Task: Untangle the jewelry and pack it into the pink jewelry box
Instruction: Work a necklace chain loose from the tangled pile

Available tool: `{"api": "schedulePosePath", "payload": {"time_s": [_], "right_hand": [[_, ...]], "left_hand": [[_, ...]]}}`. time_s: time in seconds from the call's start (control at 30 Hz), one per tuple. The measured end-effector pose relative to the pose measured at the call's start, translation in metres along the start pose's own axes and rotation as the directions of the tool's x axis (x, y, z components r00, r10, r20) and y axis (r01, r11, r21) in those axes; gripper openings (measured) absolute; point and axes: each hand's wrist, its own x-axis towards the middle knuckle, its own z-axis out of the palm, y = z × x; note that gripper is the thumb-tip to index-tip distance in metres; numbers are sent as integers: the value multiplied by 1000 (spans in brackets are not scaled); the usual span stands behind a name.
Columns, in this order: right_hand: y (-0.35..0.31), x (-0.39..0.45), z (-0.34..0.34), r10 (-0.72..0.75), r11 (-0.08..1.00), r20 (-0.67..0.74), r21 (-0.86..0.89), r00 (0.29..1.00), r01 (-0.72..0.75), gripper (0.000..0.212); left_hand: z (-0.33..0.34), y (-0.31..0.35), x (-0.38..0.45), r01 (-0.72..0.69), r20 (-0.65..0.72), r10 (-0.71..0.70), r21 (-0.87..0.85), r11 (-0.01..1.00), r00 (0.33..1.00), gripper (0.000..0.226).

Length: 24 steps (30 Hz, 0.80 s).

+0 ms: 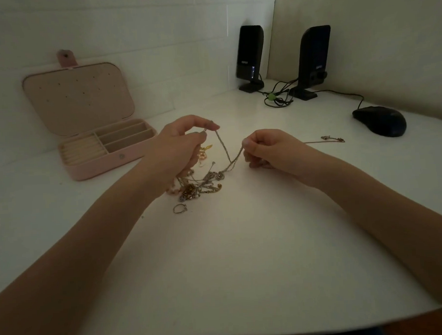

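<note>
A tangled heap of jewelry [198, 186] lies on the white table between my forearms, with chains, pendants and pink beads. A thin silver chain [227, 152] rises out of it in a V shape. My left hand [178, 146] pinches one end of the chain between thumb and forefinger. My right hand [267, 147] pinches the other end. A loose ring [180, 208] rests just in front of the heap. The pink jewelry box [105, 152] stands open at the left, lid up against the wall, its compartments showing nothing inside.
A separate thin chain with a clasp [327, 139] lies to the right of my right hand. A black mouse [380, 121] sits at the far right. Two black speakers [250, 57] [311, 59] with cables [277, 99] stand at the back. The table's front edge [247, 328] is near.
</note>
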Motion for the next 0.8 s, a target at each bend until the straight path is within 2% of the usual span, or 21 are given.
{"api": "schedulePosePath", "payload": {"time_s": [0.2, 0.3, 0.37, 0.43, 0.53, 0.7, 0.8], "right_hand": [[1, -3, -7, -15, 992, -4, 126, 1000, 16, 10], [1, -3, -11, -20, 992, -30, 126, 999, 24, 9], [2, -2, -14, -19, 999, -71, 47, 997, 22, 15], [4, -1, -18, -55, 992, -107, -120, 993, 42, 22], [7, -3, -23, -125, 958, -70, -268, 990, 102, 23], [3, -6, -37, -135, 917, -79, -389, 988, 94, 10], [2, -8, -42, -161, 948, -153, -297, 975, 110, 14]], "left_hand": [[-4, 0, 3, 38, -18, -40, -74, 996, 999, 34], [-7, -1, 5, 55, -46, -60, -96, 994, 997, 39], [-7, -2, 5, 61, -68, -69, -104, 993, 995, 44], [-7, -2, 6, 61, -85, -71, -117, 991, 994, 48], [-8, -2, 7, 58, -106, -71, -123, 991, 992, 49], [-8, -3, 7, 32, -129, -48, -126, 991, 990, 50], [-8, -5, 8, 32, -151, -49, -116, 993, 987, 51]]}}
